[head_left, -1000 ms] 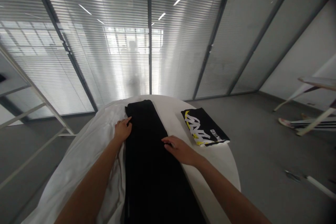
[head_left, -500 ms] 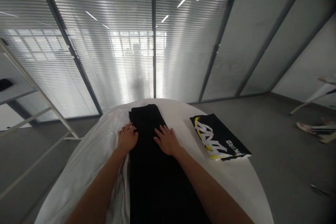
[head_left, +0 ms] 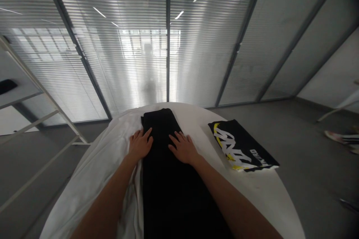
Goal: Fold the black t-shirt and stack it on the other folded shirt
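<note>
Both hands flat, fingers spread: left hand on left edge of black cloth, right hand on its middle; folded shirt far right on table.

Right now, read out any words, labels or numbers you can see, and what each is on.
Big white-and-yellow graffiti lettering on the folded black garment: too stylised and skewed to read.
Small white word by its right edge: too blurred to read.
Long black garment: no text visible.

Long folded black garment flat on table
</note>
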`<state>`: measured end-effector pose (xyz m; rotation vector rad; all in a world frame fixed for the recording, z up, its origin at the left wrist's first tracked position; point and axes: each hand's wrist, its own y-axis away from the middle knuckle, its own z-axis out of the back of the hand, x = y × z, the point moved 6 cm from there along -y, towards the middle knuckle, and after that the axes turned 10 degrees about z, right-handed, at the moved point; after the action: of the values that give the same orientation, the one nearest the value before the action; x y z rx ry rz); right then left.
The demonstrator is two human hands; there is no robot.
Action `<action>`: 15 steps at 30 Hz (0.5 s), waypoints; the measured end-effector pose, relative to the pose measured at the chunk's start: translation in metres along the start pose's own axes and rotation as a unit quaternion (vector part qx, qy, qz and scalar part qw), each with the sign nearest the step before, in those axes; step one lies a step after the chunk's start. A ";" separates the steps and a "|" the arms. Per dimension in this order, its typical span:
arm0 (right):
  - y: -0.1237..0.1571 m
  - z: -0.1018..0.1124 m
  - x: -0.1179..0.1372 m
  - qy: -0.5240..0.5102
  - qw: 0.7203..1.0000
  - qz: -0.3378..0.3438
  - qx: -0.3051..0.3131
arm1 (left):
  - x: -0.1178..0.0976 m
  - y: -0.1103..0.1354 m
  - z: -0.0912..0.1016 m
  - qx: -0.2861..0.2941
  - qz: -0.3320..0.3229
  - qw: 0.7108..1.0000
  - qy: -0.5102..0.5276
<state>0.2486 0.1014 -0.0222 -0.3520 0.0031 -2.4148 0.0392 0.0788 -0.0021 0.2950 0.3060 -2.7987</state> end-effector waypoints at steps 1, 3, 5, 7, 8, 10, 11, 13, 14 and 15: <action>0.000 0.000 0.000 -0.002 1.000 0.000 0.000 | 0.000 0.000 -0.001 0.002 -0.003 1.000 0.002; 0.000 0.000 -0.001 -0.009 1.000 -0.002 0.003 | 0.000 -0.001 -0.001 0.003 -0.008 1.000 0.009; -0.001 0.002 -0.003 -0.019 1.000 -0.002 0.008 | 0.001 -0.001 -0.001 0.000 -0.010 1.000 0.018; -0.004 0.007 -0.006 -0.031 0.999 0.001 0.015 | 0.002 -0.003 -0.001 -0.007 -0.007 1.000 0.029; -0.007 0.010 -0.008 -0.037 0.999 0.000 0.016 | 0.003 -0.003 -0.001 -0.010 -0.006 0.999 0.035; -0.018 0.019 -0.015 -0.047 0.999 -0.009 0.009 | 0.004 -0.005 -0.001 -0.016 -0.002 0.999 0.050; -0.026 0.023 -0.020 -0.054 0.998 -0.018 0.002 | 0.005 -0.006 -0.001 -0.018 -0.001 0.998 0.060; -0.044 0.031 -0.031 -0.081 0.996 -0.038 -0.023 | 0.005 -0.007 0.001 -0.017 0.002 0.997 0.080; -0.054 0.034 -0.036 -0.097 0.994 -0.045 -0.039 | 0.006 -0.008 0.002 -0.016 0.007 0.996 0.089; -0.064 0.035 -0.041 -0.111 0.991 -0.052 -0.055 | 0.006 -0.008 0.003 -0.014 0.012 0.995 0.097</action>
<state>0.2466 0.1797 0.0075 -0.6852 0.0187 -2.4700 0.0302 0.0835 0.0011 0.5612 0.3841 -2.7445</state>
